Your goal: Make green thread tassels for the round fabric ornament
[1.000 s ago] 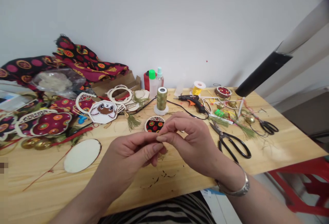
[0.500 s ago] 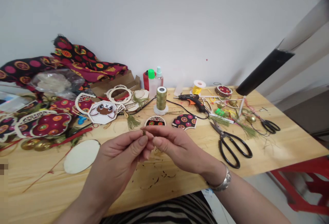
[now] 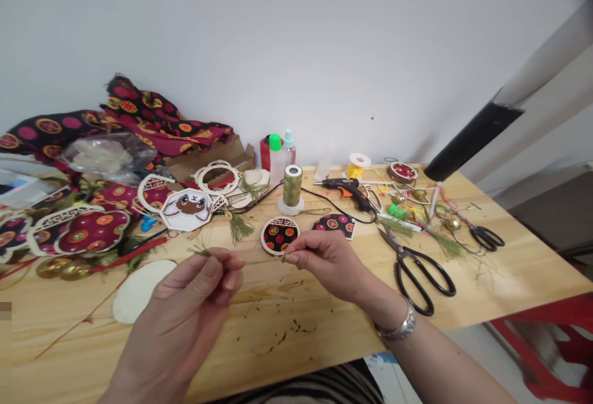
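Observation:
My left hand [image 3: 192, 302] is closed in a pinch around a small green thread tassel [image 3: 200, 249], whose loose ends fan out above the thumb. To its right, my right hand [image 3: 328, 268] has thumb and forefinger pressed together. A tiny olive bit shows at those fingertips, too small to make out. Just behind the right fingertips lies a round ornament [image 3: 280, 235] of dark patterned fabric in a pale frame. A fan-shaped fabric piece [image 3: 334, 225] is partly covered by the right hand. The olive thread spool [image 3: 292, 188] stands upright behind the round ornament.
Large black-handled scissors [image 3: 419, 271] lie right of my right hand, with a glue gun [image 3: 345, 189] behind. A sheep-faced octagon [image 3: 188, 210], a white oval [image 3: 139, 293] and patterned cloth [image 3: 162, 113] are at left. Dark scraps litter the wooden table [image 3: 259, 361].
My hands, together before, have moved apart: the left to the left with the green tassel, the right slightly to the right. The round ornament now shows more fully between them.

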`<state>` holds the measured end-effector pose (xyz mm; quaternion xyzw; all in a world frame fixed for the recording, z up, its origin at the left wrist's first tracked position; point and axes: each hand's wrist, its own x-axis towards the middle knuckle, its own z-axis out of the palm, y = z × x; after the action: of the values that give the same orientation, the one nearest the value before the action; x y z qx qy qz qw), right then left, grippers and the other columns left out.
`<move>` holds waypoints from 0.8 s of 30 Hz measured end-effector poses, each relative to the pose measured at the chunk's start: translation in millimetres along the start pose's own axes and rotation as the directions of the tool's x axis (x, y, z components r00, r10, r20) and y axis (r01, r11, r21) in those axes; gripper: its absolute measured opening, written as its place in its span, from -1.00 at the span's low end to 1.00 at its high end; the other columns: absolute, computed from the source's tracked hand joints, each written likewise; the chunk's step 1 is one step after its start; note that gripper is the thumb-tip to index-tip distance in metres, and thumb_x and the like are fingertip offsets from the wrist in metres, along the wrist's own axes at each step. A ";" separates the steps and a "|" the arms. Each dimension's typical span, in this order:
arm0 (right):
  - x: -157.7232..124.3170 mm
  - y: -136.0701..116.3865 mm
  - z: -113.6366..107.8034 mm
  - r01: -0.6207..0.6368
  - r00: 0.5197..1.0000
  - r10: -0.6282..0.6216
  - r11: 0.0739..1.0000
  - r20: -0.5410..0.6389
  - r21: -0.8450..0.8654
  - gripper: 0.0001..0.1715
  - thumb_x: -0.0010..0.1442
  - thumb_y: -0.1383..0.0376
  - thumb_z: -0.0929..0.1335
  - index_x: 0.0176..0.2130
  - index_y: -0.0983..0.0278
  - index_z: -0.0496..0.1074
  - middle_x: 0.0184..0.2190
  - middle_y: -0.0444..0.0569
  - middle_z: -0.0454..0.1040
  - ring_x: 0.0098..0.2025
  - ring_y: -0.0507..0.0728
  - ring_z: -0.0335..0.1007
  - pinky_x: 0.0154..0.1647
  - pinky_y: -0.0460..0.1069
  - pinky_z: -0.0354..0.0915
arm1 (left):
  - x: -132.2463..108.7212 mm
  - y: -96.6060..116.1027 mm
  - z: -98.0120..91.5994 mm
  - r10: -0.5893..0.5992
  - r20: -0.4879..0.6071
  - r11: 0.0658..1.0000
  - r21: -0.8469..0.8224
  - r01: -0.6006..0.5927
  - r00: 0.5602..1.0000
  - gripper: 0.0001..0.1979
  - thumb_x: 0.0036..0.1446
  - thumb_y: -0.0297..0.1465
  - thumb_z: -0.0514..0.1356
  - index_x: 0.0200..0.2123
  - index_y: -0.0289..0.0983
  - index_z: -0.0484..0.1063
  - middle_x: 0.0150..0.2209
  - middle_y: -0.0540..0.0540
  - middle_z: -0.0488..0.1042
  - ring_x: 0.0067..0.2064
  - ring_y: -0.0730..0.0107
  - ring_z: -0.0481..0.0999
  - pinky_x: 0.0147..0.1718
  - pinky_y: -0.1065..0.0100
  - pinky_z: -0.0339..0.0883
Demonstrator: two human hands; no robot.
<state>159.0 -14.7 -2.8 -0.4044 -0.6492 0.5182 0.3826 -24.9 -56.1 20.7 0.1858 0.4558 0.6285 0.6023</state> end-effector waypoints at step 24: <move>11.0 -7.9 -18.2 0.042 0.995 -0.053 0.991 -0.087 -0.127 -0.87 0.08 0.37 0.35 -0.48 0.31 0.47 -0.60 -0.18 0.37 -0.52 -0.04 0.19 -0.48 -0.14 0.15 | 6.6 -2.8 -35.8 0.011 -0.203 0.999 0.033 -0.005 0.979 -0.80 -0.35 -0.45 0.43 -0.55 -0.34 0.53 -0.54 -0.06 0.55 -0.56 0.56 0.36 -0.68 0.64 0.25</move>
<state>170.4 1.0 8.9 -0.4349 -0.6720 0.4486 0.3975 -52.6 -62.9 -2.0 0.1322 0.5245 0.6390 0.5468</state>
